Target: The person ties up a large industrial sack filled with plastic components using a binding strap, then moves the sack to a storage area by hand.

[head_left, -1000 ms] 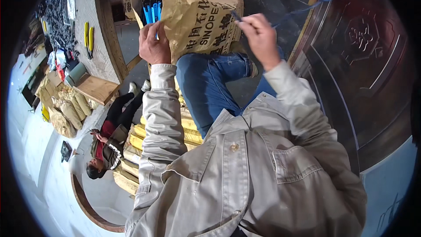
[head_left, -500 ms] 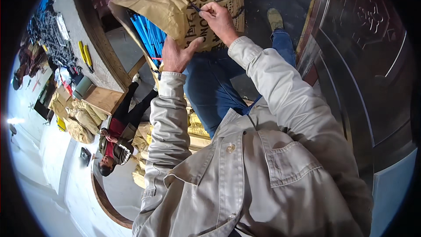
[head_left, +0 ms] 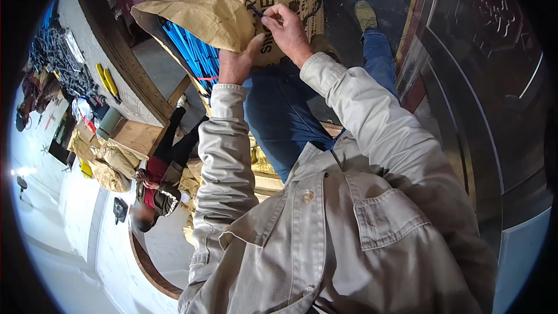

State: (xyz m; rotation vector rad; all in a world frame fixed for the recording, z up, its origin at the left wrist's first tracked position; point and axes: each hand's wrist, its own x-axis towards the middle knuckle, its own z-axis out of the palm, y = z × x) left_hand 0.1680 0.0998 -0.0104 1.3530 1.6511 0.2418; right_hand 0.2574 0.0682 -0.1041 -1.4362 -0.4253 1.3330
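Over the gaping bag, right grip pinches dark strip; left grip, at bag's edge, unclear

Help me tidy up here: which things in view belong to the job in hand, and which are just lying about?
In use:
brown paper sack, at the left hand
thin blue strips inside it
small dark piece in the right hand

Apparently just lying about:
yellow-handled pliers
grey-green roll
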